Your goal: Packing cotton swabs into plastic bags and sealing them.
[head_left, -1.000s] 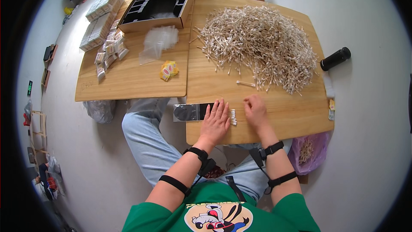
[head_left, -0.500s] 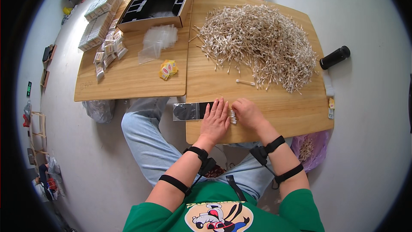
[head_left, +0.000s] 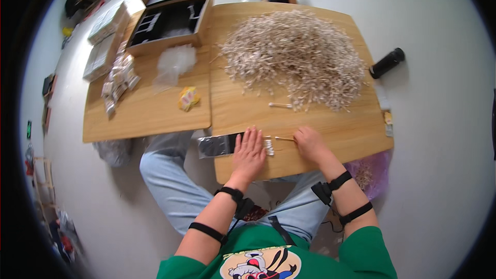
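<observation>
— What are your hands doing at the near edge of the light wooden table point(head_left: 330, 124)?

— My left hand point(head_left: 249, 151) is lying flat, fingers spread, pinning a small row of white-tipped cotton swabs point(head_left: 268, 145) beside a shiny dark plastic pouch point(head_left: 217, 145). My right hand point(head_left: 309, 143) is pinching one thin wooden swab point(head_left: 284, 138), fingers nearly closed on its right end.

— What could go wrong?

— I am judging that the row could scatter if my palm lifts.

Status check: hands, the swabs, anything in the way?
Left hand flat on small swab row beside dark pouch. Right hand pinching one swab. Big swab pile behind, apart from both hands.
</observation>
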`<state>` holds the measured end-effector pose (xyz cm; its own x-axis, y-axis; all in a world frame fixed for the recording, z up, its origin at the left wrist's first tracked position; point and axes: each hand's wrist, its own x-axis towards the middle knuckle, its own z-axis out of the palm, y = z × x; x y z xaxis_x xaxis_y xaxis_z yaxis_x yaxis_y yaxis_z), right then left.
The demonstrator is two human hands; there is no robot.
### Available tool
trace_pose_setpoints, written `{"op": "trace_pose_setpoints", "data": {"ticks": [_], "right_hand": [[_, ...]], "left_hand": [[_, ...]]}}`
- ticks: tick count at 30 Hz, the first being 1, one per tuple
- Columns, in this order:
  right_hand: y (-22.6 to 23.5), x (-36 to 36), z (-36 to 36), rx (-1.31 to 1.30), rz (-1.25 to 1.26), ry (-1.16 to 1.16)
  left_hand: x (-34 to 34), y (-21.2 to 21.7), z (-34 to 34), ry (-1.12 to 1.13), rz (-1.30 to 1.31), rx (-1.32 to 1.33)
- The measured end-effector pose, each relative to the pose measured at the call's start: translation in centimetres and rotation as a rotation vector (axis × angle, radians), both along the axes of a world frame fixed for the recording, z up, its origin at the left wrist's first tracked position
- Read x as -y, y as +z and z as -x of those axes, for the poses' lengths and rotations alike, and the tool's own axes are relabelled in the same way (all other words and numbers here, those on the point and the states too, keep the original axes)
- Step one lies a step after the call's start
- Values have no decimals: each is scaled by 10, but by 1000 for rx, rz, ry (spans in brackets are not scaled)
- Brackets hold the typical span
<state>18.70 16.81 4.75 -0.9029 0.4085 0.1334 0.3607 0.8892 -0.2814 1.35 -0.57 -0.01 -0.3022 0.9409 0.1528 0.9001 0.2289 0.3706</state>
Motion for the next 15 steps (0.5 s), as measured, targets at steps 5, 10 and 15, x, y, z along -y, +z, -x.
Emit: {"op": "trace_pose_setpoints", "data": {"ticks": [5,10,15], "right_hand": [[0,-12,-109,62,59,-606],[-18,-1,-232,-31,-78,-1146],[-37,31,-305,193,-99,-1373]], "left_hand": [[9,-8,8,-4,19,-70],[5,-6,9,-2,47,-89],[3,4,7,12,75,-79]]}}
